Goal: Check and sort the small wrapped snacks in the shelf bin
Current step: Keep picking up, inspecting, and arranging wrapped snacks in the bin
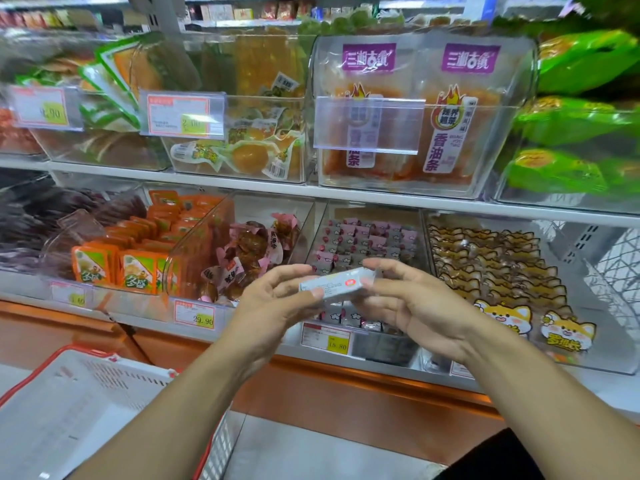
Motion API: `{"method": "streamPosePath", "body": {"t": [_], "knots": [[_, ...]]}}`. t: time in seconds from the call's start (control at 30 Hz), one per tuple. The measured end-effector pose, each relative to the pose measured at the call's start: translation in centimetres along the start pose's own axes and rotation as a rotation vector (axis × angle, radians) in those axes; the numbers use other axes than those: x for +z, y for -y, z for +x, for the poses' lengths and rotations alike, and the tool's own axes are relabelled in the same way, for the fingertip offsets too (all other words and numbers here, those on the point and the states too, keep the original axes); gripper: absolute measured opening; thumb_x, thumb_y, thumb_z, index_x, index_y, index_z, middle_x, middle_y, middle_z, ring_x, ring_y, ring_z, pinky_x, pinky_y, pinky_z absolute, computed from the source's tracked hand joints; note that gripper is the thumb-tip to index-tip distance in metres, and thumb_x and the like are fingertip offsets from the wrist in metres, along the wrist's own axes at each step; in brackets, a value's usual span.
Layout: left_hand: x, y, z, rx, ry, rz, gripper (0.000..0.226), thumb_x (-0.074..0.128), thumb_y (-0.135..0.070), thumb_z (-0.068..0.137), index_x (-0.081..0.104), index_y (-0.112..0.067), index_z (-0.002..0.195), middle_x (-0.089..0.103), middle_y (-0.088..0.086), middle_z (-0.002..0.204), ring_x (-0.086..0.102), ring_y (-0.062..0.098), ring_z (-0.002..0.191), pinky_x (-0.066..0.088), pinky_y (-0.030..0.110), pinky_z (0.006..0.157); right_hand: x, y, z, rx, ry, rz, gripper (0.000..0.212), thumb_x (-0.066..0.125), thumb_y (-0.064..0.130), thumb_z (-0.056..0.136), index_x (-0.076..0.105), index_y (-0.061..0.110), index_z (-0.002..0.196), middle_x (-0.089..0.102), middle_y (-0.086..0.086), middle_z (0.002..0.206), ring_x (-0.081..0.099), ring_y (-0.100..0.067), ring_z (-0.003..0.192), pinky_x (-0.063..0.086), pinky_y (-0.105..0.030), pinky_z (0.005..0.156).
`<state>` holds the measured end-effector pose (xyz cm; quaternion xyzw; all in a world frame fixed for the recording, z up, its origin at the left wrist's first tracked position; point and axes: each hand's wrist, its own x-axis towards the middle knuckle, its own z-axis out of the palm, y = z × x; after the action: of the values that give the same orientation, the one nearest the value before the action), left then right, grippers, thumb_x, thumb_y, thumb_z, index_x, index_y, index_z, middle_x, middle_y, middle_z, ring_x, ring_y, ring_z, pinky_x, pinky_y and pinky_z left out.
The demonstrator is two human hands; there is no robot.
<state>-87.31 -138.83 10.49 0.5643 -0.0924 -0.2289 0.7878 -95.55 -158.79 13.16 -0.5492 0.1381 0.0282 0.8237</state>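
While both hands pinch one small wrapped snack (337, 285) by its ends, left hand (277, 299) and right hand (412, 303), just above the bin's (370, 344) front edge, they're mid-check; next it probably needs dropping back neatly.

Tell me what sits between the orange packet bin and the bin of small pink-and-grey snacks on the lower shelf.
One clear bin of brown snacks in pink-printed wrappers, seen in the head view.
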Motion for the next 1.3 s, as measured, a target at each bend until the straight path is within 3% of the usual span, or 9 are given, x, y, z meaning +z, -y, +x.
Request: {"method": "streamPosePath", "body": {"t": [0.1,0.27,0.47,0.8,0.9,0.97,1.03,1.17,1.3], "knots": [[0.0,0.4,0.1,0.112,0.020,0.154,0.055,0.083,0.001,0.070,0.066,-0.015,0.120,0.076,0.006,0.113,0.073,0.028,0.104,0.060,0.039,0.088,0.0,-0.2,0.1,0.064,-0.023,-0.016,0.040,0.073,0.030,0.088,0.068,0.001,0.115,0.074,-0.020,0.111,0.074,-0.029,0.099,0.062,-0.035,0.083],[-0.1,0.7,0.1,0.054,0.028,0.169,0.060,0.089,-0.018,0.060,0.071,-0.019,0.118,0.074,0.006,0.119,0.070,0.026,0.111,0.058,0.037,0.094,-0.1,-0.4,0.4,0.025,-0.048,0.008,0.022,0.069,0.008,0.090,0.069,-0.001,0.110,0.074,-0.018,0.108,0.074,-0.023,0.094,0.062,-0.032,0.081],[0.3,1.0,-0.2,-0.052,0.109,0.147,0.044,0.078,-0.028,0.078,0.072,-0.007,0.116,0.075,0.014,0.112,0.072,0.026,0.095,0.061,0.034,0.087,-0.2,-0.3,0.1,-0.019,-0.041,-0.024,0.032,0.070,-0.005,0.085,0.064,0.001,0.116,0.072,-0.022,0.114,0.072,-0.027,0.094,0.062,-0.031,0.082],[1.7,1.9,1.0,0.120,0.063,0.260,0.030,0.072,-0.017,0.092,0.068,-0.026,0.120,0.075,-0.003,0.115,0.069,0.022,0.112,0.056,0.038,0.097,-0.9,1.5,2.5,-0.248,-0.342,-0.031,0.022,0.074,0.005,0.085,0.068,0.003,0.107,0.077,-0.012,0.103,0.073,-0.026,0.101,0.057,-0.032,0.091],[2.8,2.9,1.7,0.277,0.025,0.695,0.049,0.075,-0.030,0.090,0.057,-0.035,0.135,0.063,-0.018,0.133,0.059,-0.001,0.121,0.047,0.022,0.105,-2.4,2.6,5.2,-0.482,-0.662,-0.386,0.018,0.075,0.007,0.088,0.073,0.007,0.105,0.076,-0.004,0.100,0.071,-0.024,0.098,0.054,-0.031,0.086],[3.5,3.4,2.1,0.378,0.041,0.970,0.056,0.071,-0.037,0.092,0.050,-0.035,0.144,0.051,-0.020,0.145,0.045,-0.002,0.131,0.036,0.023,0.111,-3.2,3.1,7.0,-0.491,-0.833,-0.797,0.013,0.069,0.015,0.093,0.073,0.007,0.103,0.073,-0.007,0.096,0.069,-0.024,0.090,0.047,-0.026,0.070],[4.1,3.8,2.6,0.464,0.089,1.143,0.056,0.067,-0.041,0.094,0.047,-0.033,0.146,0.047,-0.015,0.149,0.038,0.001,0.136,0.029,0.023,0.115,-4.0,3.6,8.6,-0.493,-0.954,-0.952,0.023,0.065,0.023,0.096,0.072,0.003,0.105,0.073,-0.018,0.105,0.067,-0.032,0.097,0.045,-0.031,0.075],[4.4,4.5,4.0,0.524,0.115,1.301,0.056,0.060,-0.048,0.095,0.046,-0.029,0.146,0.045,-0.009,0.149,0.035,0.008,0.138,0.025,0.025,0.114,-4.9,4.0,11.1,-0.677,-0.863,-1.068,0.041,0.061,0.023,0.099,0.058,0.000,0.133,0.059,-0.019,0.137,0.050,-0.035,0.132,0.033,-0.038,0.115],[4.0,4.8,5.0,0.513,0.117,1.334,0.057,0.059,-0.053,0.094,0.047,-0.029,0.144,0.048,-0.008,0.146,0.038,0.010,0.136,0.029,0.026,0.112,-5.6,4.1,12.7,-0.667,-0.742,-1.195,0.046,0.057,0.026,0.102,0.048,0.003,0.141,0.052,-0.015,0.143,0.042,-0.030,0.137,0.020,-0.028,0.118]]}}
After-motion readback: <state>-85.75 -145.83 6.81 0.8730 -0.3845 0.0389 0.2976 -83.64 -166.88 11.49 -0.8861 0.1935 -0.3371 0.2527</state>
